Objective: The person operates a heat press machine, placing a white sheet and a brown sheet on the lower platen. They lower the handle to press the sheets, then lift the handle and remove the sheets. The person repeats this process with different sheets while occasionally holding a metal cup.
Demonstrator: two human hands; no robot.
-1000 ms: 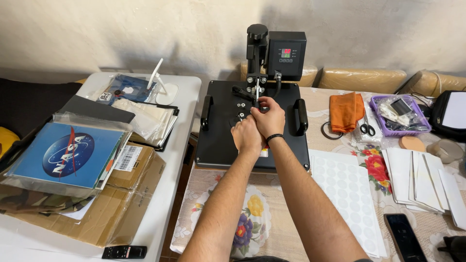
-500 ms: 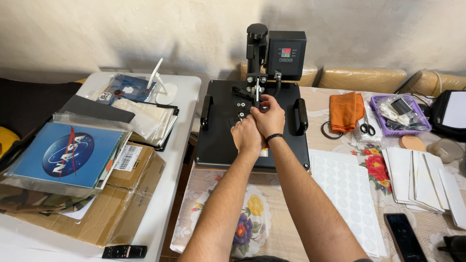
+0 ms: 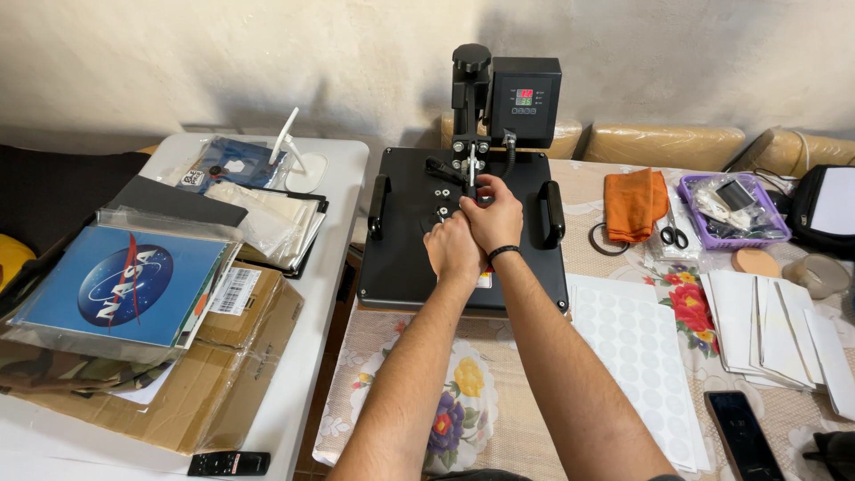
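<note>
A black heat press (image 3: 401, 258) sits on the table with its flat upper plate down and a control box with a small lit display (image 3: 525, 96) at the back. Both my arms reach forward over the plate. My right hand (image 3: 495, 212), with a black band at the wrist, is closed around the press's lever handle near the middle of the plate. Just to its left, my left hand (image 3: 452, 249) is wrapped against the right hand, gripping the same handle. The handle itself is mostly hidden under my fingers.
A white sheet of round stickers (image 3: 637, 347) lies right of the press, then stacked white sheets (image 3: 766, 330), a phone (image 3: 744, 436), scissors (image 3: 673, 235), an orange cloth (image 3: 634, 205) and a purple tray (image 3: 690, 191). Left: cardboard box (image 3: 223, 374), bagged blue print (image 3: 116, 285), remote (image 3: 228, 463).
</note>
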